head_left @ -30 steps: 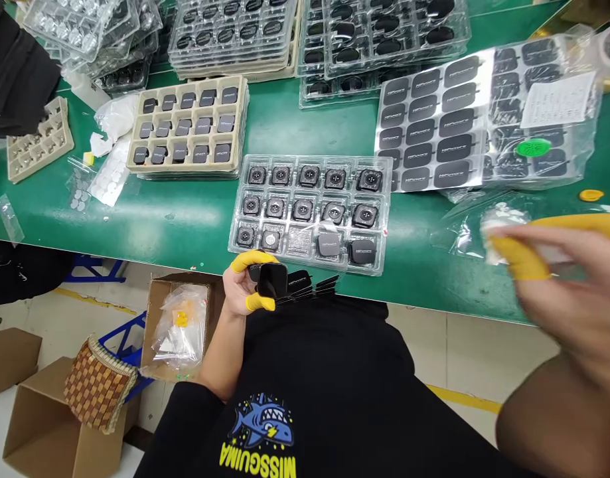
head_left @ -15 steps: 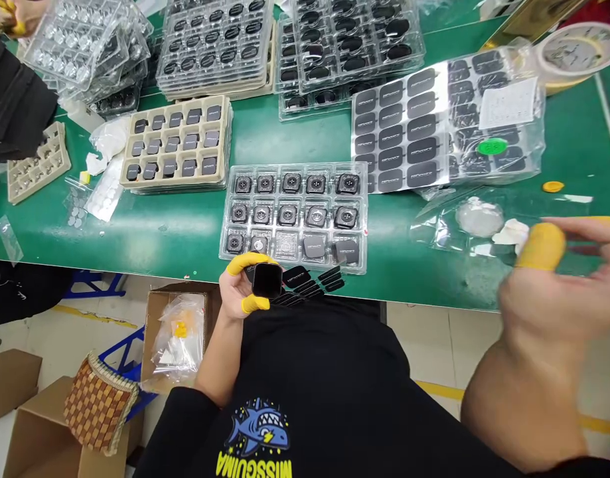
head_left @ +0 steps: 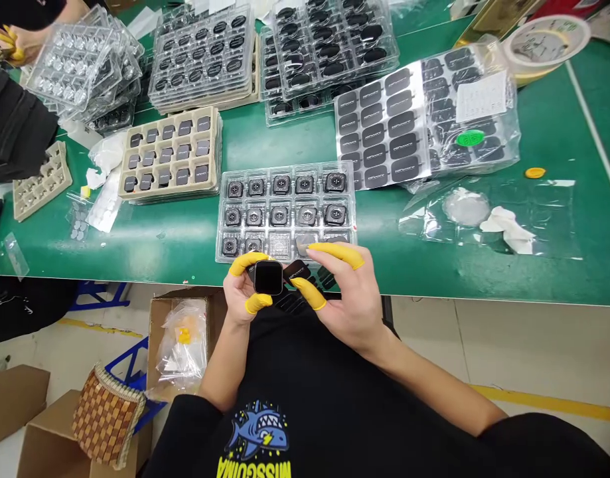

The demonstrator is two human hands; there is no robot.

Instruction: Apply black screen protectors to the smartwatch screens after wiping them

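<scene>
My left hand (head_left: pixel 239 292) is closed around the edges of a square watch body (head_left: pixel 268 277), its dark screen facing up. Yellow finger cots cover its thumb and a fingertip. To the right of the watch, my right hand (head_left: pixel 357 299) has its thumb and index finger apart, with nothing visible between them. Black printed stickers (head_left: pixel 297 271) lie at the table edge, partly behind the right fingers. Just beyond both hands, a clear plastic tray (head_left: pixel 218 219) holds several watch bodies, backs up; the right fingers hide part of its front row.
Beige trays (head_left: pixel 171 190) of dark pieces and stacked clear trays (head_left: pixel 205 60) stand farther back. Sheets of black stickers (head_left: pixel 379 126) lie right of centre. A white cloth (head_left: pixel 516 232) rests on plastic film at the right, near a tape roll (head_left: pixel 548 43). Another person's hand (head_left: pixel 20 43) shows top left.
My right hand has come from the far right, near the white cloth, to beside the watch body. The cloth now lies more spread out. My left hand still holds the watch body.
</scene>
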